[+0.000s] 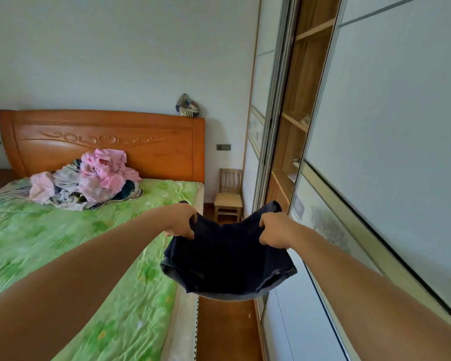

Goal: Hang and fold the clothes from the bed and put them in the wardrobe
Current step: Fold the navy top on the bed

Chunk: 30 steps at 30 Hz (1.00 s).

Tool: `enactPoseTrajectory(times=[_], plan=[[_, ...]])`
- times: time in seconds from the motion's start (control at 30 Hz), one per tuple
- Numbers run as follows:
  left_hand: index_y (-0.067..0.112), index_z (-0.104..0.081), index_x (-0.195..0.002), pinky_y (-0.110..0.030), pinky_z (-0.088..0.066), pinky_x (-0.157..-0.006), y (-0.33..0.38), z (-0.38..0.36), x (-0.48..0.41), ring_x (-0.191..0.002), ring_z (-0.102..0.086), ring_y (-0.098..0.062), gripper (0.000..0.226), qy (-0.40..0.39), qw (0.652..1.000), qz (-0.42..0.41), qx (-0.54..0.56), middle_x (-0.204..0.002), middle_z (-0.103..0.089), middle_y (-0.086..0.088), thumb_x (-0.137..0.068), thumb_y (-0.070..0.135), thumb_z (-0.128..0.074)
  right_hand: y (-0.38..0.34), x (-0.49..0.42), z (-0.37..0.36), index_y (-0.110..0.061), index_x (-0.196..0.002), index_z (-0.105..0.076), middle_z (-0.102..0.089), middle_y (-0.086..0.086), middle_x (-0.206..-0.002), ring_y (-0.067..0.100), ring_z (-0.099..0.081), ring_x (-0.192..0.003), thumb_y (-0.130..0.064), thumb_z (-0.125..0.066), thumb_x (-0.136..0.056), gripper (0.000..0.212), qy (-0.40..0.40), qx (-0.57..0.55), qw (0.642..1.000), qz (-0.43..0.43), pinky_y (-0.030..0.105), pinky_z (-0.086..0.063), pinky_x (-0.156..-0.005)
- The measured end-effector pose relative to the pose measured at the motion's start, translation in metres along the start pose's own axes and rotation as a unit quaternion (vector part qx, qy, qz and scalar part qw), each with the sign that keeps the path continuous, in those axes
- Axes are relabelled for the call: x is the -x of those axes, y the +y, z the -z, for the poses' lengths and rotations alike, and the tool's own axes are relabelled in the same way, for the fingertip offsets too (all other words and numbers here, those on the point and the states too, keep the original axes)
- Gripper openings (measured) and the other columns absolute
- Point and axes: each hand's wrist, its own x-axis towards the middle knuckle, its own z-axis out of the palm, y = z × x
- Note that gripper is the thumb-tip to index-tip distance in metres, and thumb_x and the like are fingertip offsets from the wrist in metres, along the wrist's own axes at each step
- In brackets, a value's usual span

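A dark navy garment [227, 261], folded over, hangs in the air between the bed and the wardrobe. My left hand [181, 221] grips its upper left edge. Its upper right edge is held by my right hand [275, 231], with the cloth bunched above the knuckles. A pile of pink, white and dark patterned clothes [89, 178] lies on the green bedspread [63, 243] near the wooden headboard. The wardrobe [297, 121] stands on the right, its sliding door partly open, showing wooden shelves.
A small wooden chair [228, 195] stands in the narrow gap at the head of the bed beside the wardrobe. Brown wooden floor [227, 329] runs between bed and wardrobe. A frosted sliding door [401, 152] fills the right side. A patterned object [187, 106] sits on the headboard.
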Motion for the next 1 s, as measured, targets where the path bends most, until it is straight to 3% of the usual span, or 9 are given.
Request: enactPoseTrajectory(times=[0.13,0.27,0.33,0.4,0.47,0.6,0.7,0.8,1.0], plan=[[0.014,-0.051,-0.14,-0.031,-0.053,-0.064,-0.022,0.046,-0.072,-0.087,-0.067,-0.028,0.059,0.001,1.0,0.006,0.02,-0.112,-0.064,-0.01,-0.089,0.031,-0.075,-0.005,-0.082,0.041,-0.004,-0.131,-0.059,-0.06,0.017,-0.12,0.029,-0.061,-0.097,-0.014,-0.059,-0.09,0.042,0.01,-0.015,1.0,-0.005,0.044,-0.054,-0.086],[0.014,-0.05,-0.14,-0.027,-0.049,-0.057,-0.038,0.082,-0.129,-0.081,-0.066,-0.026,0.058,0.013,1.0,0.01,0.02,-0.108,-0.064,-0.008,-0.09,0.032,-0.074,-0.013,-0.152,0.08,-0.004,-0.128,-0.059,-0.061,0.017,-0.119,0.032,-0.063,-0.105,-0.014,-0.061,-0.089,0.04,0.013,-0.016,1.0,0.013,0.04,-0.055,-0.082],[0.014,-0.052,-0.139,-0.031,-0.052,-0.061,-0.047,0.095,-0.154,-0.085,-0.069,-0.029,0.058,0.018,1.0,0.013,0.016,-0.109,-0.066,-0.01,-0.089,0.032,-0.074,-0.019,-0.183,0.096,-0.004,-0.126,-0.062,-0.064,0.018,-0.121,0.031,-0.064,-0.104,-0.014,-0.062,-0.087,0.04,0.02,-0.013,0.999,0.024,0.042,-0.056,-0.084],[0.015,-0.054,-0.137,-0.033,-0.054,-0.068,-0.055,0.109,-0.177,-0.09,-0.07,-0.031,0.056,0.028,0.999,0.019,0.012,-0.11,-0.068,-0.01,-0.087,0.033,-0.075,-0.024,-0.212,0.111,-0.005,-0.125,-0.064,-0.066,0.017,-0.119,0.027,-0.066,-0.097,-0.013,-0.062,-0.086,0.04,0.02,-0.018,0.999,0.036,0.035,-0.052,-0.07],[0.018,-0.056,-0.135,-0.029,-0.051,-0.06,-0.063,0.125,-0.199,-0.081,-0.07,-0.028,0.054,0.034,0.999,0.026,0.014,-0.107,-0.068,-0.008,-0.086,0.033,-0.075,-0.029,-0.24,0.125,-0.004,-0.125,-0.064,-0.066,0.017,-0.12,0.027,-0.066,-0.098,-0.013,-0.061,-0.086,0.041,0.01,-0.023,0.999,0.044,0.031,-0.045,-0.063],[0.02,-0.06,-0.13,-0.033,-0.057,-0.07,-0.076,0.164,-0.244,-0.084,-0.071,-0.025,0.048,0.052,0.998,0.034,0.009,-0.104,-0.069,-0.003,-0.086,0.034,-0.075,-0.04,-0.296,0.158,-0.001,-0.125,-0.065,-0.064,0.021,-0.126,0.034,-0.064,-0.112,-0.008,-0.06,-0.085,0.041,-0.006,-0.038,0.997,0.06,0.039,-0.052,-0.071],[0.02,-0.065,-0.122,-0.028,-0.056,-0.059,-0.083,0.197,-0.284,-0.072,-0.066,-0.019,0.038,0.064,0.997,0.04,0.02,-0.094,-0.067,0.001,-0.086,0.03,-0.075,-0.046,-0.34,0.193,-0.007,-0.116,-0.068,-0.066,0.017,-0.114,0.035,-0.069,-0.099,-0.01,-0.063,-0.083,0.033,-0.014,-0.036,0.997,0.068,0.046,-0.062,-0.082],[0.021,-0.067,-0.118,-0.031,-0.056,-0.069,-0.086,0.234,-0.325,-0.087,-0.065,-0.018,0.034,0.085,0.996,0.034,0.017,-0.101,-0.066,0.004,-0.086,0.031,-0.074,-0.05,-0.382,0.233,-0.006,-0.111,-0.068,-0.068,0.018,-0.109,0.037,-0.071,-0.094,-0.012,-0.063,-0.079,0.033,-0.011,-0.029,0.997,0.075,0.053,-0.061,-0.081],[0.021,-0.068,-0.114,-0.043,-0.061,-0.081,-0.079,0.305,-0.406,-0.095,-0.068,-0.023,0.027,0.134,0.988,-0.009,0.078,-0.104,-0.068,0.0,-0.088,0.024,-0.073,-0.046,-0.449,0.309,-0.006,-0.111,-0.066,-0.067,0.018,-0.11,0.037,-0.071,-0.093,-0.011,-0.058,-0.08,0.032,0.029,-0.019,0.998,0.061,0.047,-0.062,-0.08]])
